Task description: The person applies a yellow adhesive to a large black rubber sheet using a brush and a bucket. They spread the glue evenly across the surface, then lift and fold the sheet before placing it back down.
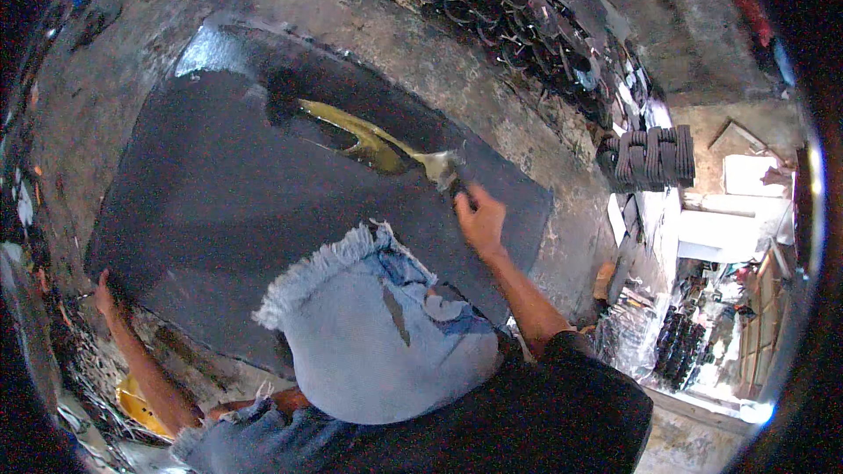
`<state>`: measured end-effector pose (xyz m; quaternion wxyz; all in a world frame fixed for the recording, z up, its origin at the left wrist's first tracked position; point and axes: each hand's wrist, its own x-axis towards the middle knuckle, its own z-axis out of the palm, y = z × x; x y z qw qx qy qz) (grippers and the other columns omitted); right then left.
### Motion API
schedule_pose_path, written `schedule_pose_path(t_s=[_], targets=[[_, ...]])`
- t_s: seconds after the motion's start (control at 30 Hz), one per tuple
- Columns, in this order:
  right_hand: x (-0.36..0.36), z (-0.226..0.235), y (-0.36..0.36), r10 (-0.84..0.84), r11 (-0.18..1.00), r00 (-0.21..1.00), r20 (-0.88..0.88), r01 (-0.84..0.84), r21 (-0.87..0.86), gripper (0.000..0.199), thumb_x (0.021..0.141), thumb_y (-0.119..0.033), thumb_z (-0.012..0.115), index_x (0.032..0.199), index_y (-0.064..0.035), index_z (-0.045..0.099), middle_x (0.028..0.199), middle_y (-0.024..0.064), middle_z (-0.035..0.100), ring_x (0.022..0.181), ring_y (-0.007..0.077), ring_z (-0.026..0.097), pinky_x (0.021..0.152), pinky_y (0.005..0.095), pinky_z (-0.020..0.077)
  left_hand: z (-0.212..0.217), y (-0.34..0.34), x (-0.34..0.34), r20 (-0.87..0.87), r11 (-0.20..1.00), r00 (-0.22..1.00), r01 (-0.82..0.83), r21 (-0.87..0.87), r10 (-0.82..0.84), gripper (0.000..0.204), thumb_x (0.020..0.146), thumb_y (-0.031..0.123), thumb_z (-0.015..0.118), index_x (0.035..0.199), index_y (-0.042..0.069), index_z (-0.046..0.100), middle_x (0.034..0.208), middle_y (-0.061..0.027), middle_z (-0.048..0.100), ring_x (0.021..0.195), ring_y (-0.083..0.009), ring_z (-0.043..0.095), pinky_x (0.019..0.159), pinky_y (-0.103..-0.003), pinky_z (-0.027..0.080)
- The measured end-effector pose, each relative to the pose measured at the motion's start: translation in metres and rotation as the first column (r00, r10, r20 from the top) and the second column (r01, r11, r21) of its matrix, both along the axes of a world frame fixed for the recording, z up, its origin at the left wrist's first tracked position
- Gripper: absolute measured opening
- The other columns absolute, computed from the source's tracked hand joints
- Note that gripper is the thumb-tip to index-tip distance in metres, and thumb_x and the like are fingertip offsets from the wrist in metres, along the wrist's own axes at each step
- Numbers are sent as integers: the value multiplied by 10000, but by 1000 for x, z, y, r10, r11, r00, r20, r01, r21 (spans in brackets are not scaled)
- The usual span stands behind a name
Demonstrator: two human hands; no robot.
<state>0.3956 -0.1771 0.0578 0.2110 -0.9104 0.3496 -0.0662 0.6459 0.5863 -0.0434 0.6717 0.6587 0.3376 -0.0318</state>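
A large black sheet, which looks like rubber, lies on the concrete floor before me. A thick yellow-brown liquid, glossy like glue, forms a long streak on its upper part. My right hand is closed round the dark handle of a scraper. The pale blade touches the right end of the streak. At the sheet's left corner, my left hand grips the edge; some of its fingers are hidden. My knee in frayed light-blue denim covers the sheet's near part.
Many dark curved pieces lie heaped beyond the sheet. A stack of dark ribbed strips stands to the right. A yellow container is by my left forearm. Cluttered goods fill the bright area at right.
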Motion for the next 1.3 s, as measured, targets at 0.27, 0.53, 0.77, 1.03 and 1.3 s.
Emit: schedule_pose_path(t_s=[0.27, 0.53, 0.77, 1.03, 1.3], targets=[[122, -40, 25, -28, 991, 1000, -12, 27, -131, 388, 794, -363, 712, 973, -19, 740, 909, 265, 714, 885, 465, 689, 825, 525, 535, -50, 65, 22, 97, 975, 977, -200, 94, 191, 517, 907, 321, 719, 1190, -107, 658, 1214, -172, 667, 1024, -312, 657, 913, -450, 524], [335, -65, 145, 96, 984, 990, 105, -79, -159, 263, 833, -235, 720, 955, -5, 753, 782, 181, 746, 647, 289, 749, 643, 409, 601, -23, -22, -6, 182, 859, 946, -320, 399, 267, 708, 942, 325, 743, 1438, -98, 466, 1295, -160, 638, 1094, -252, 629, 962, -363, 513], [535, -58, 252, 251, 967, 966, 63, -253, 27, 446, 810, -248, 781, 1177, -6, 702, 971, 191, 759, 627, 342, 743, 703, 425, 629, 16, -77, -21, 372, 830, 840, -500, 247, 395, 448, 960, 251, 734, 1291, -28, 617, 1193, -102, 685, 1009, -198, 633, 910, -337, 507], [558, -30, 283, 668, 648, 721, -186, -686, -332, 517, 858, -411, 719, 1325, -194, 672, 1243, 149, 707, 1144, 360, 675, 975, 493, 536, 19, -90, -66, 373, 788, 769, -599, 140, 519, 466, 923, 193, 776, 1291, -11, 574, 1208, -125, 678, 1013, -219, 639, 889, -335, 537], [470, -15, 473, 976, 206, 215, -37, -965, -163, 200, 864, -218, 644, 1023, -125, 724, 908, 186, 735, 920, 389, 719, 767, 552, 566, 50, -76, -18, 216, 793, 947, -317, 521, 236, 377, 986, 236, 693, 1238, -39, 646, 1102, -61, 707, 965, -143, 613, 875, -277, 479]])
